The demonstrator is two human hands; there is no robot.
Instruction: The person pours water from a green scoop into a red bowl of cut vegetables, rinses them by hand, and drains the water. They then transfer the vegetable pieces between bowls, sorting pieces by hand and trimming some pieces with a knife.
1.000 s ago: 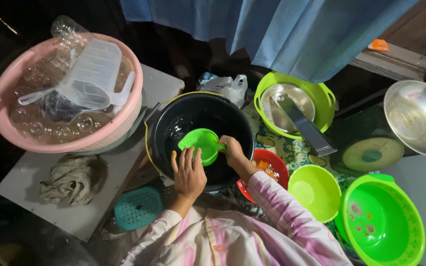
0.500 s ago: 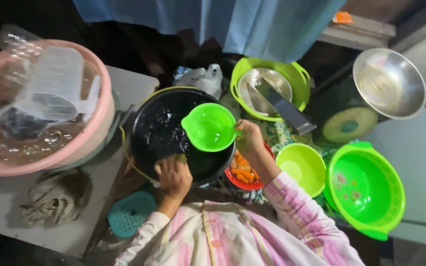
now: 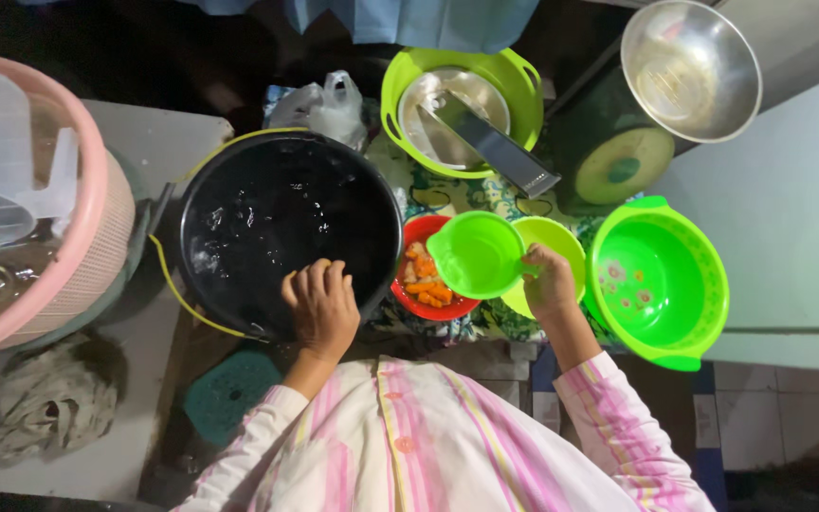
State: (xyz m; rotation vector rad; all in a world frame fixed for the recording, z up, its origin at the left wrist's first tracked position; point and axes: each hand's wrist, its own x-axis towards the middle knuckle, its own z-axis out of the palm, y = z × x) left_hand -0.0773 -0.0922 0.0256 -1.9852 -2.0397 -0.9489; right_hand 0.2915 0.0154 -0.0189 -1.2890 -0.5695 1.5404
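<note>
Dipper [image 3: 476,254], gripped in your right hand [image 3: 550,283], had swung from the black basin [image 3: 286,228] to above the red bowl [image 3: 424,284]; your left hand [image 3: 322,303] rested unclenched on the basin rim.

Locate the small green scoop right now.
Head view, right of centre: the scoop is in the right hand, over the red bowl, right of the black tub.

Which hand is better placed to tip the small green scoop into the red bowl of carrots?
Right. The right hand already grips the small green scoop, which hangs right over the red bowl. The left hand rests on the rim of the black basin, apart from both.
</note>
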